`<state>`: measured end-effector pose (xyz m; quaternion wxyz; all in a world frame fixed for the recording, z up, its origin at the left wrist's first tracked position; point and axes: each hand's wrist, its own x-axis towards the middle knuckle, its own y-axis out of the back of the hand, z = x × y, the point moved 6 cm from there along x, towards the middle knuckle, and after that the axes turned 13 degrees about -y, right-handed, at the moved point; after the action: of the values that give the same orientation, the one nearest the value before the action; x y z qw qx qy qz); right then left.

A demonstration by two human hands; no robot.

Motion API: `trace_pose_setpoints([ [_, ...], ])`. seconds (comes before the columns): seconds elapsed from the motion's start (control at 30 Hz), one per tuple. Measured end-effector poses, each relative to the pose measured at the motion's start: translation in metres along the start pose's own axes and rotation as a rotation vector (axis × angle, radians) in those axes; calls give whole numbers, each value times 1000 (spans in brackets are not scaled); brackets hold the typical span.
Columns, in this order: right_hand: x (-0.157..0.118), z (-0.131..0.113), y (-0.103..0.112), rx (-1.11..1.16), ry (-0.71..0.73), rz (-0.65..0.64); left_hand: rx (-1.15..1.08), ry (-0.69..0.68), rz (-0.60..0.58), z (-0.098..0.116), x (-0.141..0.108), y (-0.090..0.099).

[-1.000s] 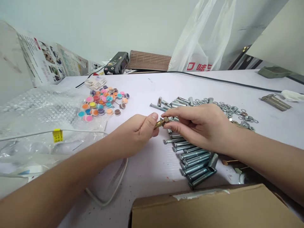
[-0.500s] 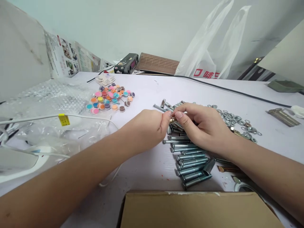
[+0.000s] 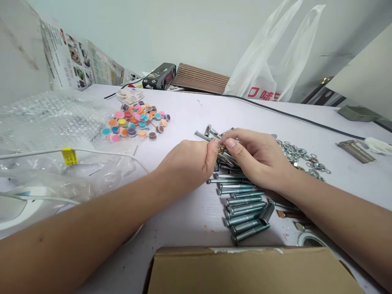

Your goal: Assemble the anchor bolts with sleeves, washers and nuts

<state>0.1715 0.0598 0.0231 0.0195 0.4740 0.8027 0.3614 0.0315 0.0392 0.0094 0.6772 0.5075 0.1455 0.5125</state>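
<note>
My left hand [image 3: 196, 161] is closed, its thumb and fingers round a small brass-coloured metal piece [image 3: 221, 149]. My right hand [image 3: 259, 157] meets it from the right, thumb and forefinger pinched at the same piece. Most of the piece is hidden by the fingers. Beneath and in front of both hands lie several silver bolts [image 3: 245, 200], roughly side by side. Behind my right wrist is a spread of silver nuts and washers [image 3: 295, 151].
An open-topped cardboard box [image 3: 245, 271] stands at the near edge. Colourful round caps [image 3: 131, 122] and bubble wrap [image 3: 58, 118] lie left. A white plastic bag [image 3: 269, 69], black cable [image 3: 294, 116] and green tray [image 3: 358, 113] are farther back.
The view has shifted slightly. Both hands stay together over the bolts, and the fingertips have parted a little, showing ring-like brass-coloured metal between them.
</note>
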Motion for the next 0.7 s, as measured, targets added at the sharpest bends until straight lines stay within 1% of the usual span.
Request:
trace_pose_setpoints([
  [0.07,-1,0,-2,30,36,-11,-16,-8,-6,0,0,-1],
  [0.17,0,7,-3,93,15,-17,-32,-29,-17,0,0,-1],
  [0.27,-1,10,-1,86,-14,24,-34,10,-38,-5,-1,-1],
  [0.33,-1,8,-1,113,-22,34,-33,42,-56,-7,-2,-2],
  [0.4,-2,2,-1,139,2,28,-43,68,-68,-7,-2,-3],
  [0.53,-3,-8,-1,66,92,24,-50,55,-85,-6,-1,-3],
  [0.63,-3,-7,0,63,93,8,-83,43,-30,-7,-1,1],
  [0.7,-3,-3,1,84,59,26,-108,56,3,-9,-2,2],
])
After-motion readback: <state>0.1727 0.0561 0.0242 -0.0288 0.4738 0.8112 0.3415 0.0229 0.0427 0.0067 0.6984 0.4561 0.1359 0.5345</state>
